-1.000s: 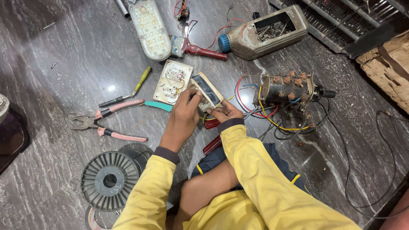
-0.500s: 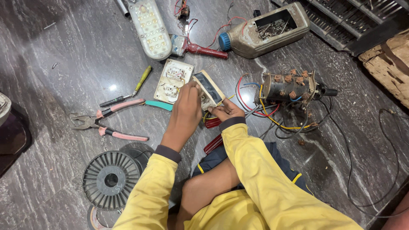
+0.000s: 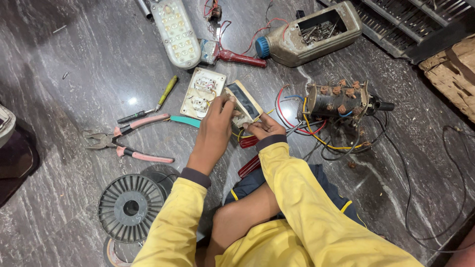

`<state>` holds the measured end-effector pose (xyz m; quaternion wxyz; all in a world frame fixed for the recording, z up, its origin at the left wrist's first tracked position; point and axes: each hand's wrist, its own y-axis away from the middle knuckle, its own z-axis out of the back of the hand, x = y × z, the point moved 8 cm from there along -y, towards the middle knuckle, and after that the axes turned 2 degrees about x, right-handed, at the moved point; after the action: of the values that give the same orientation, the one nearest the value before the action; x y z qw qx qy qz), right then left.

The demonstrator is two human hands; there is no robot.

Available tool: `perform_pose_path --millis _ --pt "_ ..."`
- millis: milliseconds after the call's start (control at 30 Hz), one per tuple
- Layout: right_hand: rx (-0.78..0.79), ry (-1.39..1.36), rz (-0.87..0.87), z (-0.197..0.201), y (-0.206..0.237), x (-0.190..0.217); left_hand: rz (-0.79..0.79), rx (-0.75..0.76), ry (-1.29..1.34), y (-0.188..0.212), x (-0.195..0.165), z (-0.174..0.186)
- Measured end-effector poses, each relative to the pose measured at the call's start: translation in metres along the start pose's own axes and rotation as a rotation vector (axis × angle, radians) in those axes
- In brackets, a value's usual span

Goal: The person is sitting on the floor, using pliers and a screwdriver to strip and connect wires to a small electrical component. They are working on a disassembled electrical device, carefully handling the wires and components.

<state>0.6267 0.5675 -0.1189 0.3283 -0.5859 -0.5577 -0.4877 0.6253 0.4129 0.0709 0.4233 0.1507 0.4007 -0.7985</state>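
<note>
Two hands meet over a small cream switch box [image 3: 243, 105] held just above the marble floor [image 3: 74, 74]. The left hand [image 3: 213, 129] is clenched around its near edge, fingers over the top; the right hand [image 3: 264, 129] pinches at its lower corner, where thin wires trail out. Just beyond the grip lies the open cream cover plate [image 3: 202, 93]; to the left of it, pink-handled pliers [image 3: 126, 143] and a screwdriver [image 3: 148, 101]; to the right, a wired motor part [image 3: 336, 101]. I judge the box light, stiff and brittle plastic, best held by its edges, away from the loose wires.
</note>
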Motion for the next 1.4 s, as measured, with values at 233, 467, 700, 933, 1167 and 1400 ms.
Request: perform_pose_path --millis 233,467,700,933,1167,1400 --pt "0.029 -0.031 -0.010 -0.002 -0.001 0.000 0.061 0.020 -0.029 0.002 0.011 -0.011" --pt "-0.005 -0.019 -0.017 -0.001 0.001 -0.001 0.074 0.011 -0.098 0.005 0.015 -0.007" --pt "0.003 0.017 -0.009 0.000 -0.001 -0.002 0.000 -0.075 -0.081 0.010 0.012 -0.008" --pt "0.012 -0.012 -0.002 -0.001 0.000 0.000 0.143 -0.009 -0.118 0.010 0.028 -0.013" --pt "0.007 0.025 -0.017 0.000 -0.002 -0.002 0.054 0.063 -0.131 0.011 0.020 -0.023" --pt "0.022 -0.023 -0.018 0.001 -0.003 -0.001 0.162 0.246 -0.190 0.006 0.034 -0.041"
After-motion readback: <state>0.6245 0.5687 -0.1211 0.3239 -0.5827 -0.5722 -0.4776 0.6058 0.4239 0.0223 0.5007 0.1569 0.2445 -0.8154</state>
